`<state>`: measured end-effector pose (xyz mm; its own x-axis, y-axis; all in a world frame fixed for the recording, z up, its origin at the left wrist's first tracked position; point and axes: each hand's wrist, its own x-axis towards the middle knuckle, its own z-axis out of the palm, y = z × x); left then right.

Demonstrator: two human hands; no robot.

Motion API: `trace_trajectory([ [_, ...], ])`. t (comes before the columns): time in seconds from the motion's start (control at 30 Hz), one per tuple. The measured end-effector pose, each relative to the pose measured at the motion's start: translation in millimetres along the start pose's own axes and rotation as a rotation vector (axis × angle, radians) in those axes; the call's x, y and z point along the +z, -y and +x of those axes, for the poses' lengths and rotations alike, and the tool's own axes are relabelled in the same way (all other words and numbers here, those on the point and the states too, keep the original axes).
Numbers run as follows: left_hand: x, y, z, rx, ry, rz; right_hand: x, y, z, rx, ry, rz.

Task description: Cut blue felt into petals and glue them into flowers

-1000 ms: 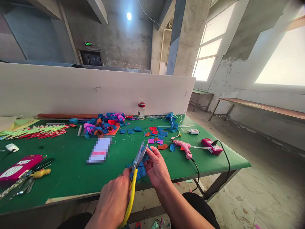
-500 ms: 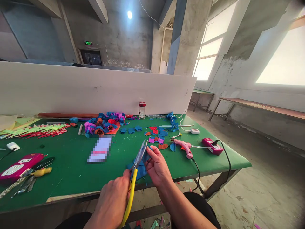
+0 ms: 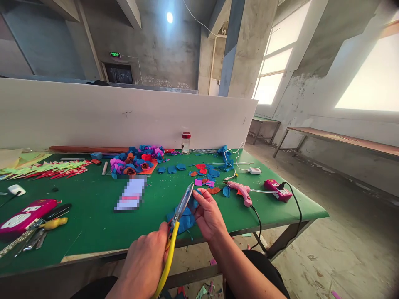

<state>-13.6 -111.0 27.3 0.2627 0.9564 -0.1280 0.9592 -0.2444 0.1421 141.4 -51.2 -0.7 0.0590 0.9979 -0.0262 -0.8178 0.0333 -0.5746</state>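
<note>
My left hand is closed around the yellow handles of a pair of scissors, whose blades point up and away from me. Between the thumb and fingers of my right hand is a small piece of blue crepe paper. The blades lie against this piece's left edge and look nearly together. Below them, more folded blue crepe paper rests by the table's front edge, partly behind the scissors and my right hand.
A pink glue gun lies right of my hands, near a magenta power strip. Paper flowers and a lidded jar stand farther back. Another magenta power strip and tools with a yellow handle lie at left.
The scissor blades, slightly apart before, have come closer together at the blue paper. Both hands have otherwise barely moved.
</note>
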Motion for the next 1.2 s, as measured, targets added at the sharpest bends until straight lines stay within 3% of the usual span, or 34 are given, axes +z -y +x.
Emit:
trace_trajectory([
  [0.53, -5, -1, -3, -0.005, 0.043, 0.047, -2, 9, 3, -0.043, -0.002, -0.116],
  [0.77, 2, 9, -1, -0.006, -0.007, 0.000, -8, 13, 5, -0.111, -0.012, -0.239],
  [0.9, 9, 13, 5, 0.008, -0.138, -0.314, -10, 16, 6, -0.143, -0.048, -0.304],
  [1.07, 11, 9, 14, 0.018, -0.075, -1.012, -4, 14, 0, -0.025, -0.016, -0.214],
  [1.2, 13, 6, 22, -0.013, -0.244, -1.273, 3, 0, -13, 0.083, 0.039, -0.132],
])
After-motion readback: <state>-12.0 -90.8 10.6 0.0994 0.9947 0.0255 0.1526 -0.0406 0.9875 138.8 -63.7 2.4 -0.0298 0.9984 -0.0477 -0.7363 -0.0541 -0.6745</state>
